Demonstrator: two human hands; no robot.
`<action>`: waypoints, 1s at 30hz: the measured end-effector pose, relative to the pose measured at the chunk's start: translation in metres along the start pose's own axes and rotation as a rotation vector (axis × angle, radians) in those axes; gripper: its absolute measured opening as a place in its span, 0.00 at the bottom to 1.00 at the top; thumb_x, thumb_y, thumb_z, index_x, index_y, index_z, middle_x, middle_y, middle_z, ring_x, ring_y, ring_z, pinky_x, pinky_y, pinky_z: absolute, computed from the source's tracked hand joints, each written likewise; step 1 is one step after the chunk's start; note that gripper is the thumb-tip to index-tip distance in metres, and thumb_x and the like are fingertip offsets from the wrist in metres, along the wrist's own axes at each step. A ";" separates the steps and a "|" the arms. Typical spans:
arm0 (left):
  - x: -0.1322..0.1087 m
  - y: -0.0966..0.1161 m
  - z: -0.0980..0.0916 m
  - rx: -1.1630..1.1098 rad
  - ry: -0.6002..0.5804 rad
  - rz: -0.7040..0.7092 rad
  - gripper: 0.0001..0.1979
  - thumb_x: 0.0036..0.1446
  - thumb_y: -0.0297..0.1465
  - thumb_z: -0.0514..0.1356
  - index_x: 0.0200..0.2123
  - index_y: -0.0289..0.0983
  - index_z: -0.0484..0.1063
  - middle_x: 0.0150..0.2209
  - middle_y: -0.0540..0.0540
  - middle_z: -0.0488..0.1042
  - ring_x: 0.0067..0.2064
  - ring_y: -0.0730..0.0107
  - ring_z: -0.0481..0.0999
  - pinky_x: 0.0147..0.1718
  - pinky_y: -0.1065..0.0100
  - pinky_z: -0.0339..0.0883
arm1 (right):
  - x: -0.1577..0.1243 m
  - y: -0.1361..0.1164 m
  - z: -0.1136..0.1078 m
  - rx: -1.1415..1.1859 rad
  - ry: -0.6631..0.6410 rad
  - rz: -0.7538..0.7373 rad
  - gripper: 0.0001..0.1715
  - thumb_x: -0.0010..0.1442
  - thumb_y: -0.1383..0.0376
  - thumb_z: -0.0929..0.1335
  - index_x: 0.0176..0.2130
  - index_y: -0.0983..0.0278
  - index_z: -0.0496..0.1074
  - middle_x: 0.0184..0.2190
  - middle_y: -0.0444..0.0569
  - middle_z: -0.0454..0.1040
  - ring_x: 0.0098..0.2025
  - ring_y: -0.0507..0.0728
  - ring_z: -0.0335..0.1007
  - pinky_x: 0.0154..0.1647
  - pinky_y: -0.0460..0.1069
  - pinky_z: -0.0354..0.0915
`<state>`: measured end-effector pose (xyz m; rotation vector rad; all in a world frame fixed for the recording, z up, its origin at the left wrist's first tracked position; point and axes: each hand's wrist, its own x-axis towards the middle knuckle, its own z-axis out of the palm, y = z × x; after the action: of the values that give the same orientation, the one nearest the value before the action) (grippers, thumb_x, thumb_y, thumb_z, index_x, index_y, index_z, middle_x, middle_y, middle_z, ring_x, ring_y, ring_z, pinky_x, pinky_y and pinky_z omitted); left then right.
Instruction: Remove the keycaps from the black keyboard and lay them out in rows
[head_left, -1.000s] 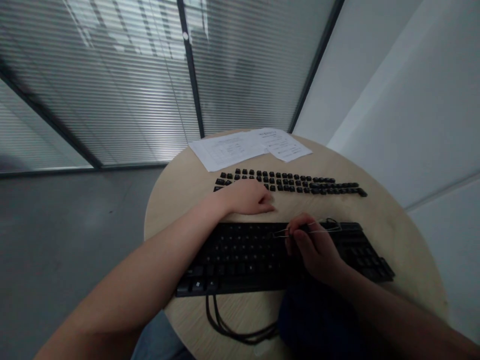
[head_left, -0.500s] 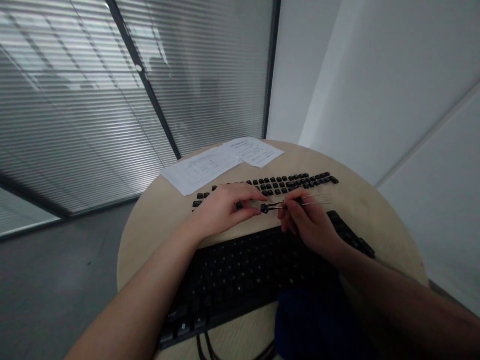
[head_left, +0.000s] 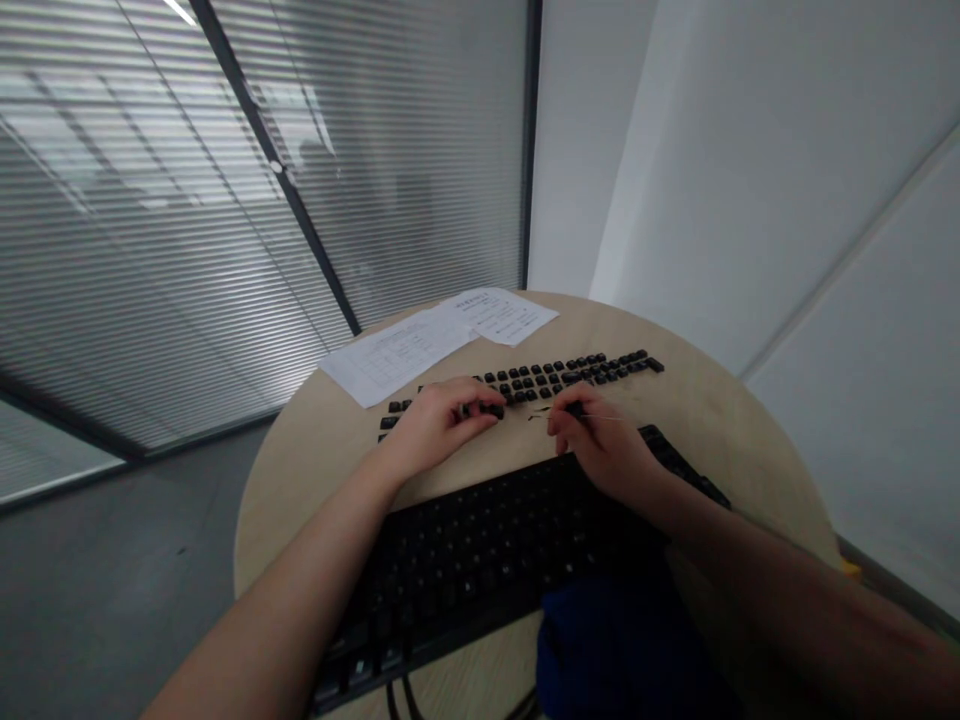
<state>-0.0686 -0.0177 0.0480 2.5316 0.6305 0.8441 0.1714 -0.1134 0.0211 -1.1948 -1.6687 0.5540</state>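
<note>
My left hand (head_left: 431, 425) is closed, pinching a black keycap (head_left: 492, 411) between thumb and fingers above the table. My right hand (head_left: 604, 445) grips a wire keycap puller (head_left: 574, 409) by its black middle. The puller's wire tips point left, apart from the pinched keycap, and its other wire end sticks out to the right. Below both hands lies a black keyboard (head_left: 480, 560), partly covered by my right forearm. Just beyond my hands, loose black keycaps (head_left: 536, 382) lie in rows, with my left hand hiding some of them.
Printed paper sheets (head_left: 397, 355) rest at the far side of the round wooden table (head_left: 727, 430). Dark cables (head_left: 401, 700) run from the keyboard's near edge. Dark blue cloth (head_left: 592, 650) shows at the bottom. Blinds and white walls stand behind the table.
The puller's tips have come away from the keycap, which is now in my left fingers. The hands have a slightly wider gap between them, and the view has shifted a little.
</note>
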 end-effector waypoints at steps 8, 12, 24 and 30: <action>0.003 -0.009 -0.004 0.187 0.075 -0.101 0.11 0.65 0.31 0.61 0.49 0.39 0.78 0.44 0.44 0.80 0.40 0.68 0.77 0.39 0.65 0.73 | 0.017 0.029 -0.026 -0.072 0.212 0.039 0.11 0.69 0.54 0.65 0.40 0.59 0.67 0.26 0.43 0.73 0.23 0.53 0.70 0.27 0.48 0.62; 0.015 0.001 -0.013 0.268 0.008 -0.098 0.09 0.65 0.33 0.62 0.45 0.39 0.79 0.41 0.45 0.81 0.40 0.67 0.77 0.41 0.65 0.72 | 0.016 0.026 -0.032 -0.069 0.232 -0.016 0.12 0.69 0.54 0.66 0.40 0.59 0.69 0.27 0.44 0.73 0.24 0.53 0.67 0.26 0.48 0.61; 0.037 -0.014 0.034 0.531 -0.318 -0.088 0.08 0.58 0.30 0.61 0.39 0.39 0.79 0.37 0.45 0.80 0.42 0.61 0.77 0.42 0.62 0.68 | 0.020 0.024 -0.035 -0.105 0.221 -0.047 0.11 0.68 0.55 0.66 0.39 0.60 0.69 0.24 0.44 0.72 0.23 0.53 0.65 0.25 0.48 0.56; 0.032 -0.026 0.038 0.578 -0.338 -0.100 0.07 0.57 0.30 0.60 0.37 0.38 0.78 0.35 0.44 0.80 0.41 0.59 0.75 0.43 0.60 0.66 | 0.021 0.021 -0.036 -0.137 0.207 -0.065 0.11 0.68 0.56 0.66 0.38 0.59 0.70 0.23 0.43 0.71 0.22 0.53 0.64 0.26 0.49 0.55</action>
<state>-0.0288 0.0119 0.0220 3.0136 0.9834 0.1939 0.2117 -0.0919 0.0287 -1.2472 -1.5810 0.2687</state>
